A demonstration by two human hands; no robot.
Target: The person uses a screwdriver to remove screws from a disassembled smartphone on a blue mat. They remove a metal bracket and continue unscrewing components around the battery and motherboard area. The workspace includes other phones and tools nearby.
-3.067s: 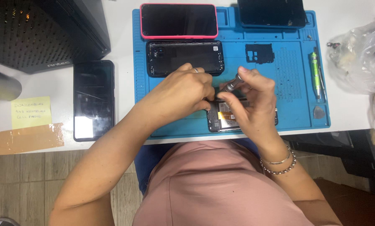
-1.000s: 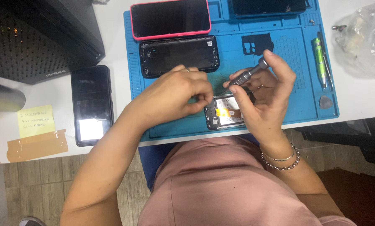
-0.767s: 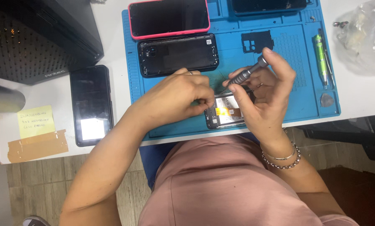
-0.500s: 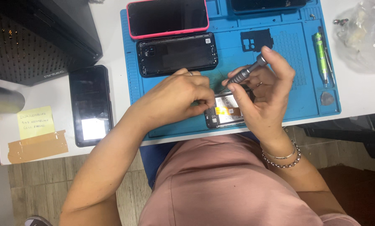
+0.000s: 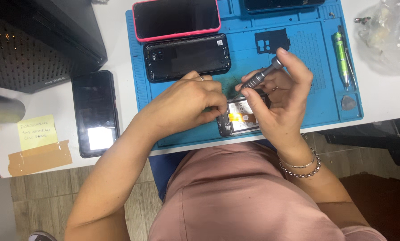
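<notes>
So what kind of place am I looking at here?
Most likely a phone repair bench: a blue repair mat holds several phones, the left hand steadies an opened phone, and the right hand works a grey screwdriver on it.

Head view, steeply down, close
</notes>
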